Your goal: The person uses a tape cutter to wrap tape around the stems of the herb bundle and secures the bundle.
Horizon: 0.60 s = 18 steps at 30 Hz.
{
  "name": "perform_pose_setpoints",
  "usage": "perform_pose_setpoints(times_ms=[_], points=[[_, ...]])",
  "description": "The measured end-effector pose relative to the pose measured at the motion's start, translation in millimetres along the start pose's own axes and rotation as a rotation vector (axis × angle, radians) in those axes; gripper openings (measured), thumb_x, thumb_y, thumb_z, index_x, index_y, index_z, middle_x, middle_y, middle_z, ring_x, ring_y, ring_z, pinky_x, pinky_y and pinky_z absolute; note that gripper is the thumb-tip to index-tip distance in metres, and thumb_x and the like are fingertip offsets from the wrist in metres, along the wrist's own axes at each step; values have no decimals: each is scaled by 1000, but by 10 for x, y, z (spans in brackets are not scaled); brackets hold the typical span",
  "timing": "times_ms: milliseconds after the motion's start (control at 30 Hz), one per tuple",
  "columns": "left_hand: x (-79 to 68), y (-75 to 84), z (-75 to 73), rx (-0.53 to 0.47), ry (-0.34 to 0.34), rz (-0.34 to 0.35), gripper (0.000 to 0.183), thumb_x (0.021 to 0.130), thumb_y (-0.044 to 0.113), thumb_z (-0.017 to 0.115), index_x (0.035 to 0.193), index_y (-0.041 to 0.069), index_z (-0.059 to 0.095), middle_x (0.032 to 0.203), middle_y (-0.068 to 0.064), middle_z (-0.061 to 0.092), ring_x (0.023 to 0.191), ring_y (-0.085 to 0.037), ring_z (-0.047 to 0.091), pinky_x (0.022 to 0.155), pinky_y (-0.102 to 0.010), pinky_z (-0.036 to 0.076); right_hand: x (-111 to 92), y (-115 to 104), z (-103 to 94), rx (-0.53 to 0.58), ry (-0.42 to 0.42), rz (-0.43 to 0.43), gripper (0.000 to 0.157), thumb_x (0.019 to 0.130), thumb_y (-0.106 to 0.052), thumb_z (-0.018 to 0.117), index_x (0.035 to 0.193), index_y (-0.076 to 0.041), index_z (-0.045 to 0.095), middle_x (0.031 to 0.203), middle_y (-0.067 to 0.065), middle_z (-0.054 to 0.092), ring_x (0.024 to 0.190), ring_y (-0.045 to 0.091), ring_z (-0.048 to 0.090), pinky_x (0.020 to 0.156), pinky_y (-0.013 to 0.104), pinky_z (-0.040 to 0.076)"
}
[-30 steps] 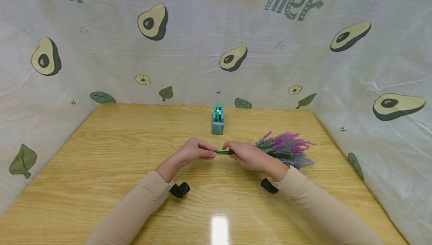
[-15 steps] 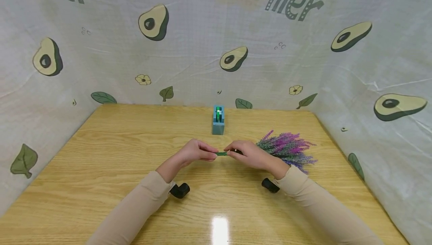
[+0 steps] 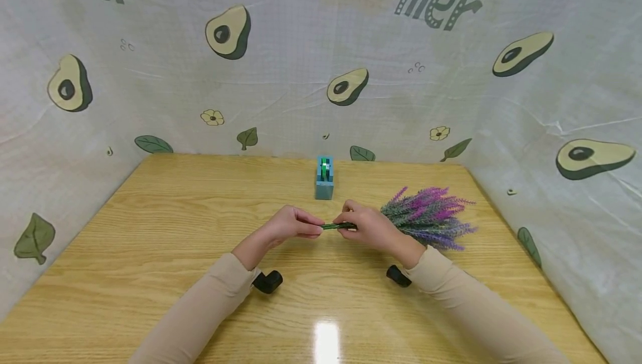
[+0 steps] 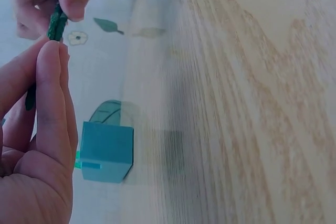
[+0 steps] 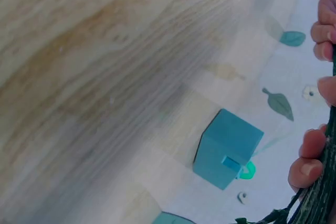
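Observation:
A bunch of lavender sprigs [image 3: 431, 216], purple and violet at the heads, lies sideways across the hands with its blooms to the right. My left hand [image 3: 293, 223] pinches the green stem ends [image 4: 56, 23] between thumb and straightened fingers. Closer to the blooms, my right hand [image 3: 368, 227] grips the same stems, its fingertips a short way from the left ones. In the right wrist view the dark gathered stems [image 5: 320, 182] run down the right edge past the fingers. The right hand and sleeve hide part of the bunch in the head view.
A blue tape dispenser [image 3: 324, 190] with a green roll stands beyond the hands on the wooden table [image 3: 200, 208]. Behind and beside the table hangs a pale cloth [image 3: 281, 74] printed with avocados. Black wrist cameras [image 3: 268, 282] sit under both sleeves.
The right hand has shifted its fingers along the stems, its knuckles now higher. The lavender heads have moved slightly up and to the right. The left hand has stayed almost still.

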State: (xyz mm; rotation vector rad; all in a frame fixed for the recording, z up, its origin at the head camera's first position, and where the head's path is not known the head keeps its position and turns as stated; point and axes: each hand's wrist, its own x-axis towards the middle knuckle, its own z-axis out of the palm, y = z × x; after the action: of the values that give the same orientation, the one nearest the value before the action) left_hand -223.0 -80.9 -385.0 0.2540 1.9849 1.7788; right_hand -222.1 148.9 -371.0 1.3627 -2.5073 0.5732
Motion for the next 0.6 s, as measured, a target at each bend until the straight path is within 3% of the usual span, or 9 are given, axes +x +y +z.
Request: perform_pose_setpoints(times_ms=[133,367,600], points=[[2,-8,-4,4,-6,4,23,84,-1,67,105,-8,67,98,-13,67,82,-19,67,83,-43,51,0,-3,2,41,-19,28,14,83,-12,72,97,-12,71,83,-4,57,66,6,53,55,20,45],[0,-6,-6,16,-18,9,23,84,0,67,105,-8,67,97,-13,67,82,-19,67,82,-42,51,13,-21,-33,228,-147,210,14,88,-13,66,102,-12,67,87,-4,66,70,4,58,60,24,49],[14,5,-8,15,-8,9,22,83,1,68,104,-7,68,96,-13,68,82,-20,67,82,-42,51,22,-26,-30,363,-114,292,16,85,-6,68,101,-9,69,95,0,67,85,11,61,72,27,51]])
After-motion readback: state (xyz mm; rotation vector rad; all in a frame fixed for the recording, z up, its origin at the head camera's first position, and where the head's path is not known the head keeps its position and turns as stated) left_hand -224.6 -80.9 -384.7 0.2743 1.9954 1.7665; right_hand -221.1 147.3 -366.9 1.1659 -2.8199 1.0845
